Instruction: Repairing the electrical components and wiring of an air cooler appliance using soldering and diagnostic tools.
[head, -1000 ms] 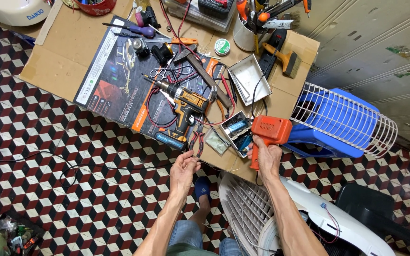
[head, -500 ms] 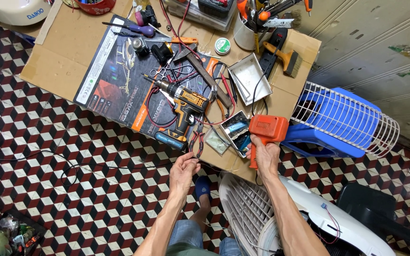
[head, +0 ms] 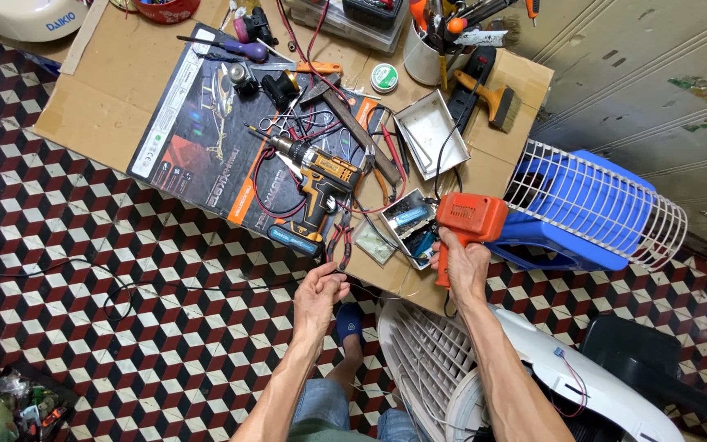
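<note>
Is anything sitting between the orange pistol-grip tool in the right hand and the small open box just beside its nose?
Nothing visible does. The right hand holds the orange tool with its body right beside the small open box, no object between them. The left hand pinches a thin wire off to the side, by the red-handled pliers.

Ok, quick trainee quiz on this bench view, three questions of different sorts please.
1. True or false: the right hand grips the orange pistol-shaped tool.
2. Which lies nearest the left hand? A the red-handled pliers, B the paintbrush, C the purple-handled screwdriver.
3. Fill in: the cordless drill lies on a flat dark ____ on the cardboard.

Key: 1 true; 2 A; 3 box.
</note>
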